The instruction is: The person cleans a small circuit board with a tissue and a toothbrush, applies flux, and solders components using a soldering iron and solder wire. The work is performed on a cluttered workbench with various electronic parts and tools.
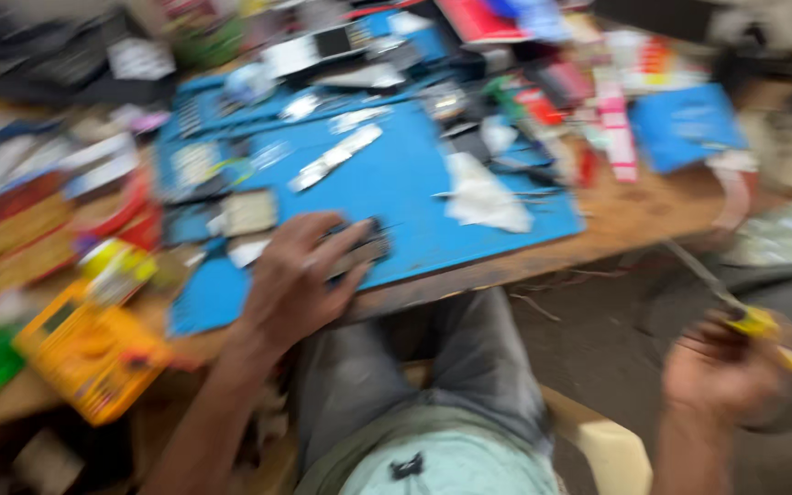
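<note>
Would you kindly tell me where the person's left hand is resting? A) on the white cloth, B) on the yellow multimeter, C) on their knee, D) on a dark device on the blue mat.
D: the left hand lies flat over a dark device at the near edge of the blue mat, well apart from the yellow multimeter and the white cloth.

Matt blue mat (414,183) is lying rubbery-looking over a rough, worn wooden bench (634,220). Crumpled white paper or tissue (483,197) is sitting on it. The orange meter (89,353) is showing dull plastic, and the tool (744,316) is showing a glossy yellow plastic handle, blurred.
</note>
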A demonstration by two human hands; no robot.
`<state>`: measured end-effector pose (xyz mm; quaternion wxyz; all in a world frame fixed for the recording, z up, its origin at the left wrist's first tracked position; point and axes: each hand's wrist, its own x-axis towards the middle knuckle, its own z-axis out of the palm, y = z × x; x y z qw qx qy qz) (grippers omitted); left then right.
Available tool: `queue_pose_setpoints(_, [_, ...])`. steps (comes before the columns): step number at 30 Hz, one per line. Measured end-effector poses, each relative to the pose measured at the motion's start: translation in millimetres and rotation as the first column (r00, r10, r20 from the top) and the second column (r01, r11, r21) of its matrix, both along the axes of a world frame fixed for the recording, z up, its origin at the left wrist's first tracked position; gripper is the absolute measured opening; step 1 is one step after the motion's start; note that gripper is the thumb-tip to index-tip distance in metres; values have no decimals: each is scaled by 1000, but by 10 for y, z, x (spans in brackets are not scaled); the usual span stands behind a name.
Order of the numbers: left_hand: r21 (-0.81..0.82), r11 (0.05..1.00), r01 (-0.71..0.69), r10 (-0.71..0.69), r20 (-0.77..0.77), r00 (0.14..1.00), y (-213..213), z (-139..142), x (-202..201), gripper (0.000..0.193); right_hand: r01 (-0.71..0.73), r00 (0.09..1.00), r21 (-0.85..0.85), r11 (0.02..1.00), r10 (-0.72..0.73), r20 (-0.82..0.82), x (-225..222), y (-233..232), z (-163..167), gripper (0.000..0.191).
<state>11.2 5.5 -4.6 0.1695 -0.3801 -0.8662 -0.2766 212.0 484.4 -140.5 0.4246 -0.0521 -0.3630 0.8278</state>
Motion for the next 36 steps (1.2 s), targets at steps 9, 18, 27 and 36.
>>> queue_pose_setpoints(9, [14, 1000, 13, -12, -46, 999, -67, 33, 31, 33, -32, 979, 951, 308, -182, 91, -507, -1386, 1189, 17])
queue_pose_setpoints(18, [11, 1000, 15, -14, -58, 998, -109, -18, 6, 30, -136, 988, 985, 104, -65, 143, -910, -1973, 1649, 16])
queue_pose_setpoints(27, [3, 1000, 16, -16, -70, 997, -108, -55, -8, 32, -142, 986, 988, 59, -82, 146, -947, -2034, 1615, 19])
queue_pose_setpoints(36, [-4, 1000, 17, -17, -82, 997, -103, -52, -16, 32, -152, 984, 986, 62, -80, 157, -976, -2076, 1632, 18])
